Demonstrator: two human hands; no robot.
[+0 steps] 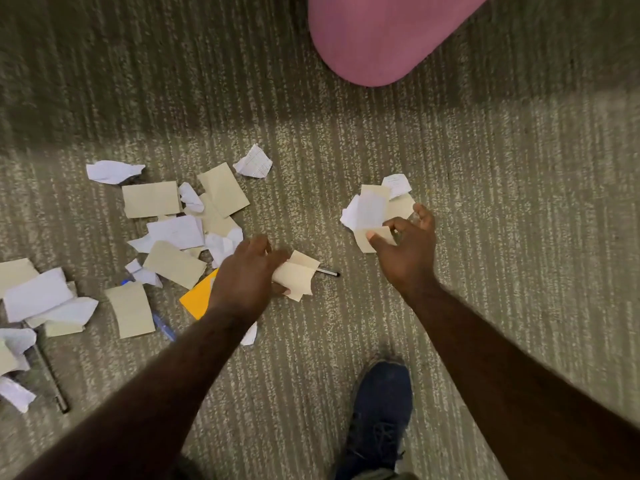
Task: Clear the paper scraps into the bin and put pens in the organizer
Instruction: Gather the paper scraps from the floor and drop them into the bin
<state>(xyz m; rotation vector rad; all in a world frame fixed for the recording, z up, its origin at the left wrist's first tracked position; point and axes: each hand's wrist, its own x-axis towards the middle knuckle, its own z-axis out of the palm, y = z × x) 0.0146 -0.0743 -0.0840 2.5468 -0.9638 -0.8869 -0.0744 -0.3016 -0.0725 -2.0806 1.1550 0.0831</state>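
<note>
Several cream and white paper scraps [180, 230] lie scattered on the carpet at the left and centre. My left hand [246, 275] is shut on a folded cream scrap [299, 277] low over the floor. My right hand [407, 247] holds a bunch of cream and white scraps [372, 211] further right. A dark-tipped pen [329, 272] pokes out from under the left hand's scrap. A blue pen [162, 326] lies by a cream scrap at the lower left. A dark pen [52, 379] lies at the far left. An orange paper [197, 297] sits partly under my left wrist.
A pink rounded seat or cushion [384, 36] stands at the top centre. My dark blue shoe [379, 417] is planted at the bottom, between my arms. The floor is grey striped carpet [519, 202]. No bin or organizer shows.
</note>
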